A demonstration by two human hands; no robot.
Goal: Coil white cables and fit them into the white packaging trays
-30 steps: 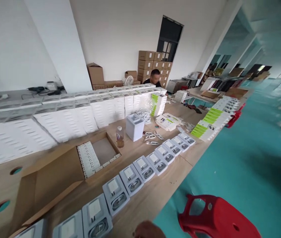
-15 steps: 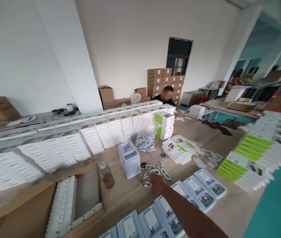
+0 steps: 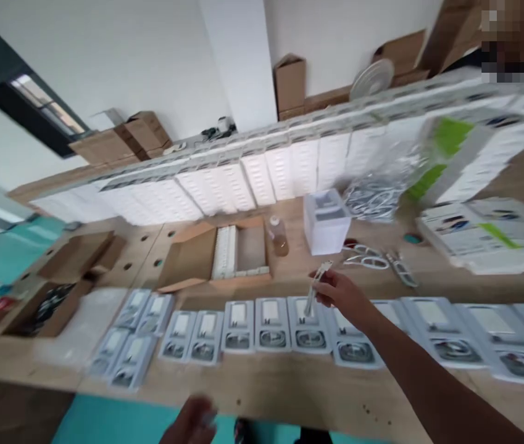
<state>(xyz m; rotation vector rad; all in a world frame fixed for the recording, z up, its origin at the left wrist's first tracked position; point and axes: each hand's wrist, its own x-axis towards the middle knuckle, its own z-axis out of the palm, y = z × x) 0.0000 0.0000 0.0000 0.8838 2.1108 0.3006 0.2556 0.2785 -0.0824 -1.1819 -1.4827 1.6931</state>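
My right hand (image 3: 339, 291) is closed on a folded white cable (image 3: 313, 287), holding it above the row of trays. Below it, a grey-white tray (image 3: 308, 324) bears a white charger with two pins and a coiled cable. Similar trays run to both sides. My left hand (image 3: 192, 420) is low at the table's front edge, smeared by motion, so its fingers cannot be read. Loose white cables (image 3: 367, 258) and another bundled cable (image 3: 404, 271) lie behind my right hand, beside a stack of pale trays (image 3: 327, 223).
An open carton (image 3: 197, 256) with rows of white pieces stands behind the trays, next to a bottle (image 3: 278, 235) of brown liquid. White boxes (image 3: 284, 172) form a long wall behind. A bag of cables (image 3: 375, 194) and printed cartons (image 3: 474, 231) lie right. Another person sits beyond.
The view has swung left and down. My right hand has lifted a white cable from the loose ones and carried it over the trays. My left hand has come into view.
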